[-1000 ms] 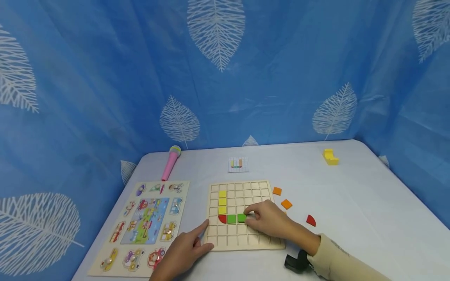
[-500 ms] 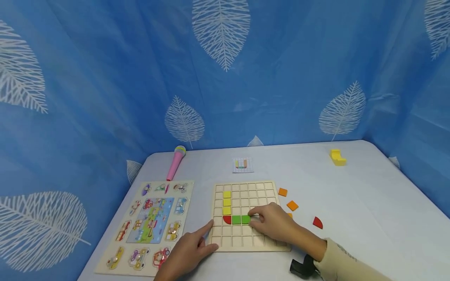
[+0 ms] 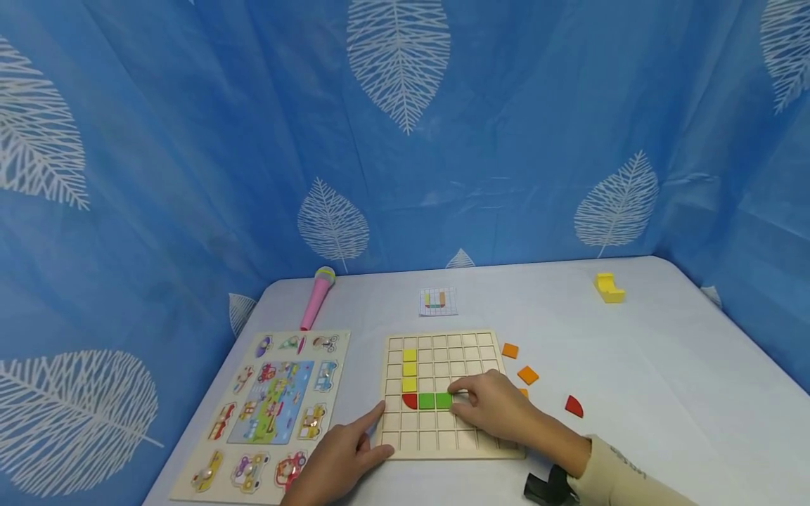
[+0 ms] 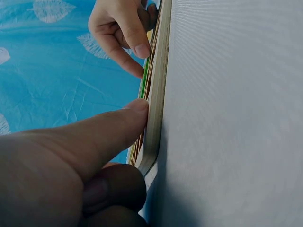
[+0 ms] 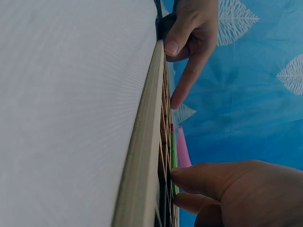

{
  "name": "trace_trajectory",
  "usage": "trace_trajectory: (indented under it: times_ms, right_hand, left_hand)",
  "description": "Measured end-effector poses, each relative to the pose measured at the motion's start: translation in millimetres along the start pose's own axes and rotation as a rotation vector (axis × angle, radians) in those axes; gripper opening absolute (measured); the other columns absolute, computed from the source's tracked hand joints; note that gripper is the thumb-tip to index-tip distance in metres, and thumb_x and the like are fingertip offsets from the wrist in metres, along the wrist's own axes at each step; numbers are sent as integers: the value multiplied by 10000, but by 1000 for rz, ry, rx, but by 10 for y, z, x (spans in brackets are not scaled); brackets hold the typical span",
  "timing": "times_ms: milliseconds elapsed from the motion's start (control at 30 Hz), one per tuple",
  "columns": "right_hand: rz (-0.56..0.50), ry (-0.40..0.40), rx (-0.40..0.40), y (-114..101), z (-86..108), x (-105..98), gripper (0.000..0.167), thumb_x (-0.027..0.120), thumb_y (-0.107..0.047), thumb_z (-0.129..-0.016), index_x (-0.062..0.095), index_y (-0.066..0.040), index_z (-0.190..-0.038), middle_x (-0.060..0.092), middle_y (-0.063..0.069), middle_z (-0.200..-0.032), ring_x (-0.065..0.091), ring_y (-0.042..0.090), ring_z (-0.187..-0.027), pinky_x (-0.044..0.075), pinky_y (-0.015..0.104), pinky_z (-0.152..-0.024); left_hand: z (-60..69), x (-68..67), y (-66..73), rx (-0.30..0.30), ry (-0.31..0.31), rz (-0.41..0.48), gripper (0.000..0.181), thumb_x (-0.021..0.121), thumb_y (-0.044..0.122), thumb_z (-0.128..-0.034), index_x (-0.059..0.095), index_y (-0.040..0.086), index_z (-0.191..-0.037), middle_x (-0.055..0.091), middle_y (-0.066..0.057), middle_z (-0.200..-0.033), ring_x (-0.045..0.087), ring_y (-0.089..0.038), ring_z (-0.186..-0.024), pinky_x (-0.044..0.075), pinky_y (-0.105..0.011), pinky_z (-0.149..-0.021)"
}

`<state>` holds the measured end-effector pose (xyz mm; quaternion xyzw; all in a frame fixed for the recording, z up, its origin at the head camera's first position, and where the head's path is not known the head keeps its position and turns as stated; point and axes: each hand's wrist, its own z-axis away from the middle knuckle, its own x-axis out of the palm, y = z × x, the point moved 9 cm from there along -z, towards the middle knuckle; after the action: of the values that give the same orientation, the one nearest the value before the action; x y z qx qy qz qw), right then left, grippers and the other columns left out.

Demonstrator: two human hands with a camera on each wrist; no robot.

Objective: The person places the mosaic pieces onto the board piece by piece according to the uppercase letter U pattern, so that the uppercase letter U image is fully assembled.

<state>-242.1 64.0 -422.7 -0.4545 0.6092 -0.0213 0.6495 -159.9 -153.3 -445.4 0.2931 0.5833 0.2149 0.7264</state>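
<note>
Right hand (image 3: 496, 406): fingers pinch the rightmost green tile (image 3: 443, 400) on the grid board (image 3: 427, 441). Left hand (image 3: 340, 457): extended index finger and thumb touch the grid board's edge.

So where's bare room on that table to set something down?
The white tabletop is bare right of the loose red piece, and between the picture card and yellow block. Crowded: around the grid board, with left hand, right hand, orange tiles and picture puzzle.
</note>
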Motion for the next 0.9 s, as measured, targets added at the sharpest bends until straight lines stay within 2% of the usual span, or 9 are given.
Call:
trace_trajectory:
  times_ms: [500,667,900]
  right_hand:
    - [-29,0,-17,-37,38,-61,156,769,-192,-911,805,-160,-1059,336,-174,-484,291,-12,-426,268,199,-439]
    - [-69,-21,-17,40,104,-190,175,766,-223,-931,798,-173,-1096,359,-158,-500,299,-2,-437,291,207,-446]
    - [-86,-44,-14,277,292,-460,160,773,-265,-934,799,-212,-1083,394,-155,-540,332,-2,-482,322,207,-487]
  left_hand:
    - [56,-10,20,-10,18,-12,753,748,473,-910,502,118,-1527,484,98,-589,386,-56,-483,306,-254,-461]
    - [40,-1,39,-6,13,2,745,744,471,-915,501,122,-1528,490,97,-591,387,-55,-486,307,-253,-464]
    - [10,-26,42,6,13,-19,731,737,465,-924,505,117,-1524,492,101,-586,391,-49,-484,313,-248,-464]
